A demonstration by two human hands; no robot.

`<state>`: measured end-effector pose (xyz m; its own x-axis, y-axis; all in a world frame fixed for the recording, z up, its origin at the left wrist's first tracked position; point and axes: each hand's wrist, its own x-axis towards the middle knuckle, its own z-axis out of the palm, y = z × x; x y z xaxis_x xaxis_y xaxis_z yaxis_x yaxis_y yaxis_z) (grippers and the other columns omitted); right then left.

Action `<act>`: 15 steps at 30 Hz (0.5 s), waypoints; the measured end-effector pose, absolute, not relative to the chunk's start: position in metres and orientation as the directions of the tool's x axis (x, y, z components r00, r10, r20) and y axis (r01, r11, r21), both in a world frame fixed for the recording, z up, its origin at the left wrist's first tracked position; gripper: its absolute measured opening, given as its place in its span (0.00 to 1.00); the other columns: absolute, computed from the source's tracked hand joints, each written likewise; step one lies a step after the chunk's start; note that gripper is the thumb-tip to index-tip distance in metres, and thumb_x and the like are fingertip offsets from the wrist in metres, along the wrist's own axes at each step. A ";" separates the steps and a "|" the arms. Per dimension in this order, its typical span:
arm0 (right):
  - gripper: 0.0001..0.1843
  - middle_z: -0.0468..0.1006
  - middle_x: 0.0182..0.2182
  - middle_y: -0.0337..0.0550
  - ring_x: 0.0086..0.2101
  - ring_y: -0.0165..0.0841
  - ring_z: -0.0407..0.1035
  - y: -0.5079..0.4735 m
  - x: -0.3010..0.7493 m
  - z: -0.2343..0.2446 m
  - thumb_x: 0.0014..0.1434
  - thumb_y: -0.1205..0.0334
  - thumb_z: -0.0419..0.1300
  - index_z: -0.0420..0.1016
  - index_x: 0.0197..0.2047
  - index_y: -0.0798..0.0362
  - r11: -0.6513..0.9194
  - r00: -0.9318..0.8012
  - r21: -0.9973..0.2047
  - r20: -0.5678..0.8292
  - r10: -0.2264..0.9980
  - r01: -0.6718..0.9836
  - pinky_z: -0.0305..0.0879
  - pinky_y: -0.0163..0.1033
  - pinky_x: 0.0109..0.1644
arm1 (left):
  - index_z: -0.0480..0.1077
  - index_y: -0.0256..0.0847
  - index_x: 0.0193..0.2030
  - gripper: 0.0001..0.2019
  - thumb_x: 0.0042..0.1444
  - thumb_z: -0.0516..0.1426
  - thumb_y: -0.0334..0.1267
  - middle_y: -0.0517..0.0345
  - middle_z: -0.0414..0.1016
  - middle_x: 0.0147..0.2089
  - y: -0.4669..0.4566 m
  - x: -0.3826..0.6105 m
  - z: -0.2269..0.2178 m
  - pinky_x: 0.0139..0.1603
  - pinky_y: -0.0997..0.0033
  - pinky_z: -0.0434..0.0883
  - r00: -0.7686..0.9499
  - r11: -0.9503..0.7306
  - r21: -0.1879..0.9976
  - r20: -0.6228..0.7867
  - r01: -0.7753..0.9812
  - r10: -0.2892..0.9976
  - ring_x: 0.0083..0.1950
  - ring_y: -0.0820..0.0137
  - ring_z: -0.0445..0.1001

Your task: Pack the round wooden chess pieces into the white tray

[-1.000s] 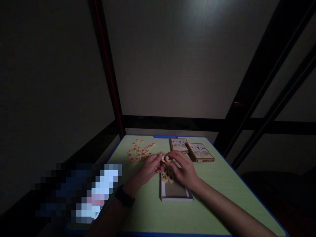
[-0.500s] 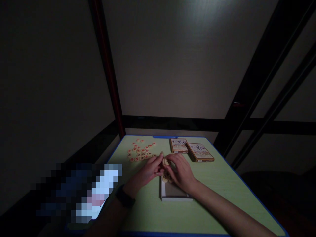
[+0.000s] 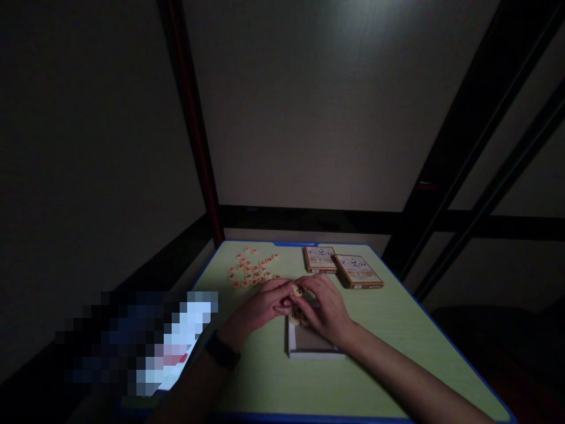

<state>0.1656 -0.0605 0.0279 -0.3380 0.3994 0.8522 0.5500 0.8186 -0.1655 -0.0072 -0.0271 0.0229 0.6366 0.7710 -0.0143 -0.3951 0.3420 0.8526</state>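
My left hand [image 3: 260,307] and my right hand [image 3: 325,309] meet over the far end of a shallow white-rimmed box [image 3: 313,344] on the green table [image 3: 379,353]. Both hands are closed in a pinch on small round pale game pieces [image 3: 297,290] with dark marks. More such pieces [image 3: 295,319] lie in the box's far end, under my fingers. A dark band sits on my left wrist [image 3: 222,351].
A loose scatter of several round pieces with red marks [image 3: 251,271] lies at the table's far left. Two flat printed boxes [image 3: 320,259] [image 3: 357,271] rest at the far right. The table has a blue edge [image 3: 463,359]. Dark posts [image 3: 194,135] stand behind it.
Both hands have dropped slightly toward the box while keeping the pieces pinched between them. My left fingers have curled in closer. Everything else on the table is unmoved.
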 end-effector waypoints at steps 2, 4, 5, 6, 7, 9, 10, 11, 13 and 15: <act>0.14 0.79 0.41 0.48 0.39 0.39 0.70 -0.061 0.166 0.030 0.65 0.61 0.60 0.67 0.54 0.51 0.826 -0.343 -0.190 0.843 0.415 0.531 0.69 0.45 0.43 | 0.66 0.36 0.31 0.19 0.48 0.69 0.46 0.65 0.58 0.28 -0.027 -0.007 0.023 0.25 0.79 0.49 0.635 0.319 0.865 0.000 -0.388 0.773 0.28 0.81 0.55; 0.15 0.79 0.41 0.48 0.40 0.39 0.71 -0.061 0.166 0.031 0.65 0.63 0.60 0.67 0.54 0.51 0.831 -0.349 -0.198 0.839 0.418 0.519 0.69 0.45 0.44 | 0.66 0.36 0.31 0.19 0.49 0.68 0.47 0.66 0.58 0.28 -0.027 -0.007 0.022 0.25 0.79 0.49 0.635 0.300 0.876 0.009 -0.377 0.772 0.28 0.81 0.55; 0.14 0.79 0.41 0.48 0.40 0.39 0.71 -0.060 0.166 0.032 0.65 0.64 0.60 0.67 0.53 0.51 0.835 -0.352 -0.194 0.840 0.413 0.515 0.69 0.44 0.44 | 0.66 0.36 0.31 0.19 0.48 0.68 0.47 0.66 0.58 0.28 -0.027 -0.007 0.022 0.25 0.78 0.49 0.637 0.293 0.881 0.012 -0.372 0.771 0.27 0.81 0.55; 0.13 0.79 0.40 0.48 0.39 0.38 0.71 -0.060 0.166 0.032 0.65 0.65 0.59 0.67 0.53 0.51 0.839 -0.357 -0.186 0.842 0.404 0.511 0.69 0.44 0.43 | 0.66 0.36 0.30 0.19 0.48 0.68 0.48 0.66 0.58 0.28 -0.027 -0.007 0.022 0.25 0.78 0.49 0.640 0.287 0.887 0.013 -0.363 0.768 0.27 0.80 0.54; 0.13 0.79 0.39 0.47 0.38 0.38 0.71 -0.059 0.167 0.033 0.65 0.66 0.58 0.67 0.53 0.51 0.842 -0.361 -0.179 0.844 0.397 0.509 0.69 0.43 0.43 | 0.66 0.36 0.30 0.20 0.48 0.68 0.48 0.66 0.58 0.27 -0.027 -0.007 0.022 0.25 0.78 0.49 0.641 0.280 0.892 0.014 -0.355 0.767 0.27 0.80 0.54; 0.12 0.79 0.38 0.47 0.37 0.37 0.71 -0.059 0.169 0.037 0.66 0.65 0.58 0.68 0.52 0.51 0.840 -0.366 -0.177 0.840 0.400 0.513 0.69 0.43 0.42 | 0.67 0.37 0.30 0.19 0.49 0.67 0.49 0.65 0.59 0.27 -0.025 -0.008 0.023 0.25 0.77 0.49 0.624 0.251 0.906 0.019 -0.342 0.782 0.27 0.79 0.55; 0.12 0.79 0.39 0.47 0.38 0.37 0.71 -0.060 0.171 0.039 0.66 0.64 0.58 0.68 0.53 0.51 0.835 -0.371 -0.184 0.831 0.414 0.519 0.69 0.43 0.42 | 0.68 0.37 0.31 0.18 0.49 0.66 0.50 0.64 0.60 0.28 -0.024 -0.009 0.023 0.25 0.77 0.49 0.600 0.222 0.916 0.025 -0.335 0.800 0.27 0.79 0.55; 0.13 0.79 0.39 0.47 0.38 0.37 0.71 -0.062 0.174 0.042 0.66 0.63 0.58 0.68 0.53 0.51 0.827 -0.386 -0.197 0.811 0.439 0.527 0.70 0.43 0.42 | 0.70 0.37 0.32 0.17 0.50 0.65 0.49 0.63 0.61 0.28 -0.022 -0.011 0.024 0.24 0.76 0.49 0.566 0.185 0.929 0.032 -0.321 0.823 0.27 0.78 0.55; 0.14 0.79 0.39 0.47 0.38 0.37 0.71 -0.069 0.179 0.047 0.67 0.61 0.58 0.68 0.55 0.52 0.811 -0.460 -0.232 0.725 0.512 0.537 0.70 0.42 0.42 | 0.73 0.37 0.35 0.14 0.52 0.62 0.47 0.60 0.65 0.30 -0.018 -0.013 0.023 0.24 0.75 0.50 0.467 0.084 0.961 0.051 -0.264 0.883 0.27 0.76 0.56; 0.15 0.79 0.40 0.48 0.39 0.37 0.73 -0.080 0.183 0.049 0.67 0.61 0.57 0.69 0.55 0.53 0.797 -0.568 -0.260 0.585 0.579 0.545 0.71 0.42 0.43 | 0.75 0.38 0.37 0.11 0.54 0.58 0.43 0.58 0.69 0.34 -0.013 -0.014 0.020 0.25 0.74 0.54 0.365 -0.028 0.990 0.077 -0.139 0.928 0.28 0.74 0.59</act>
<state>0.1825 -0.0795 0.0486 -0.5680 0.5792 0.5847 0.5453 0.7970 -0.2598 -0.0143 -0.0134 0.0199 0.3655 0.9276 0.0775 -0.1386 -0.0281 0.9900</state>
